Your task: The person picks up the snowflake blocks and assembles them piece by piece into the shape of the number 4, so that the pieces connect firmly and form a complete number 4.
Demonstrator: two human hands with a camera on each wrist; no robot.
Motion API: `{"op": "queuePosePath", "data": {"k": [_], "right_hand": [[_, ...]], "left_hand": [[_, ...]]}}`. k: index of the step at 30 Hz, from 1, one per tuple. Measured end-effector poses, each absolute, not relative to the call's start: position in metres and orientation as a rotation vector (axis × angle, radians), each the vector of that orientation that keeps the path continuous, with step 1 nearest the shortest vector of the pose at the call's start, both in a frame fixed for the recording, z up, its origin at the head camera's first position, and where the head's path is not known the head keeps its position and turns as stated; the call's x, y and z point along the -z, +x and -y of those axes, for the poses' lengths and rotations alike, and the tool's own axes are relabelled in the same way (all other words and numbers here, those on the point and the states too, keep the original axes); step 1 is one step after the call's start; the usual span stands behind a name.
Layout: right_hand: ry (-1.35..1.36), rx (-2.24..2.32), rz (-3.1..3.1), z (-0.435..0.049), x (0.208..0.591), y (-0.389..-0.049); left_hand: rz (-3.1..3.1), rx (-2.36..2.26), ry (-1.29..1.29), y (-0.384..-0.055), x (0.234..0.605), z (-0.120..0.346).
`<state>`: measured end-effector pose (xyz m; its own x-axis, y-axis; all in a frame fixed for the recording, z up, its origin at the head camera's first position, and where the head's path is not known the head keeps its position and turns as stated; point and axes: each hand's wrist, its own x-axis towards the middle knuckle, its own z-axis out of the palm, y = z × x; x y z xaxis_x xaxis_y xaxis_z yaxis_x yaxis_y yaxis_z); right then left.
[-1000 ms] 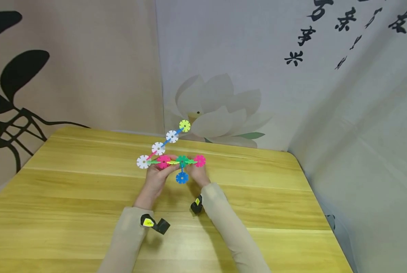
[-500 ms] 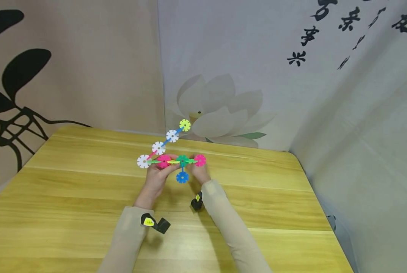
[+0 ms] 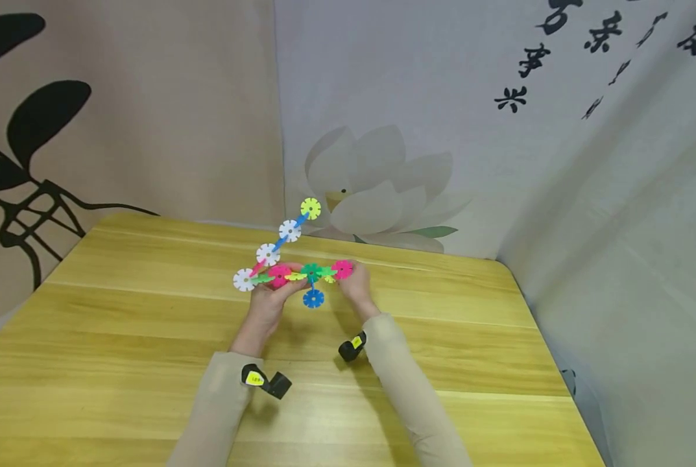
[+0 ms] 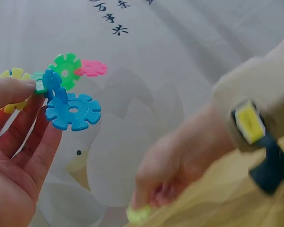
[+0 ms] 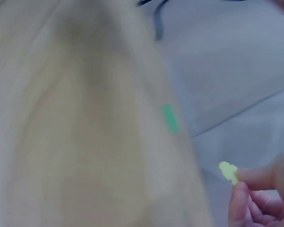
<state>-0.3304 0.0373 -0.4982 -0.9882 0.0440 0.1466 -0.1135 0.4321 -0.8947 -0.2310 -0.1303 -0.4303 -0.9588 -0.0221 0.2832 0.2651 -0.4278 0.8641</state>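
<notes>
My left hand grips a zigzag chain of interlocking snowflake discs in the middle of the head view. A yellow disc tops the chain, above white discs joined by blue ones. Along the lower row sit pink, yellow and green discs, and a blue disc hangs below the row. In the left wrist view the thumb presses the teal disc against the fingers. My right hand, apart from the chain, pinches a small loose yellow disc between thumb and finger.
The wooden table lies under both arms. Behind it hangs a cloth backdrop with a lotus and characters. A green strip marks the table edge in the right wrist view. Each wrist carries a black camera mount.
My right hand has drawn back to the right from behind the chain, and a yellow disc now shows near it. The chain has tilted slightly, its top shifting left.
</notes>
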Motion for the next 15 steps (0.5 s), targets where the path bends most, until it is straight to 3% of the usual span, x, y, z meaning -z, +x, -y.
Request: {"op": "queuePosePath", "data": {"k": [4, 15], "right_hand": [[-0.180, -1.855, 2.427, -0.045, 0.449, -0.308], [-0.019, -2.141, 2.083, -0.083, 0.395, -0.275]], "left_hand": [[1.577, 2.499, -0.342, -0.233, 0.431, 0.130], [1.723, 2.423, -0.330, -0.236, 0.430, 0.128]]}}
